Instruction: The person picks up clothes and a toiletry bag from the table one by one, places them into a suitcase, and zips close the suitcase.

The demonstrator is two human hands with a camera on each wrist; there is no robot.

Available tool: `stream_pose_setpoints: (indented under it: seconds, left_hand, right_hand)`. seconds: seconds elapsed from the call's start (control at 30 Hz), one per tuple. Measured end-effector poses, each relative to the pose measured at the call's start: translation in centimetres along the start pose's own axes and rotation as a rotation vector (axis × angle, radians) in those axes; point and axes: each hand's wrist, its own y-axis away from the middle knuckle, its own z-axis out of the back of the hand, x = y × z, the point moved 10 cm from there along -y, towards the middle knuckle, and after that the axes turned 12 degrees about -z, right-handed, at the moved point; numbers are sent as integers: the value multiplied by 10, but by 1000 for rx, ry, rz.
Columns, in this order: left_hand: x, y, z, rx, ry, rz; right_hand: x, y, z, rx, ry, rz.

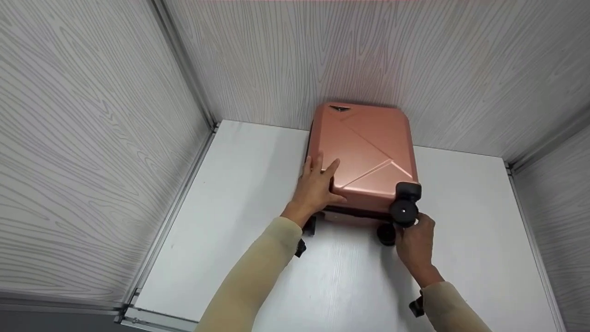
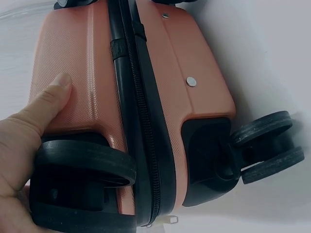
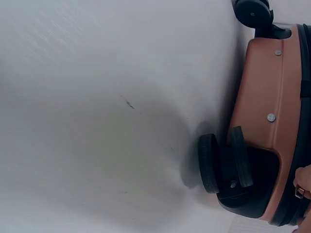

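A rose-gold hard-shell suitcase (image 1: 364, 147) lies flat on the white surface, its wheeled end facing me. My left hand (image 1: 315, 186) rests on its near left corner with fingers spread over the top shell. In the left wrist view the thumb (image 2: 48, 102) presses the wheeled end, beside a black double wheel (image 2: 85, 162). A black zipper (image 2: 141, 97) runs around the side between the two shells. My right hand (image 1: 417, 240) is at the near right corner, behind a wheel (image 1: 404, 212). In the right wrist view its fingertips pinch a small metal zipper pull (image 3: 300, 191).
Wood-grain panels (image 1: 276, 60) stand behind the suitcase and on both sides, and the suitcase's far end is close to the back one. Metal rails (image 1: 179, 203) edge the white surface (image 1: 230, 184). Lower wheels (image 1: 386, 234) stick out toward me.
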Motion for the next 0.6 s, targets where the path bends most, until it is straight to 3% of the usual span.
stream_pose_setpoints:
  seconds: [0.2,0.27,0.4,0.6]
  left_hand:
    - [0,0,0,-14,13,5]
    - [0,0,1,-21,19,1]
    - [0,0,2,-40,28,-1]
    - [-2,-1,1,-41,28,-4]
  right_hand:
    - [-2,-1,-3,50,54,-91]
    - [-1,-1,-3,50,50,-88]
    - [5,0,-7,43,2,-20]
    - [25,5,-22,96,-38,105]
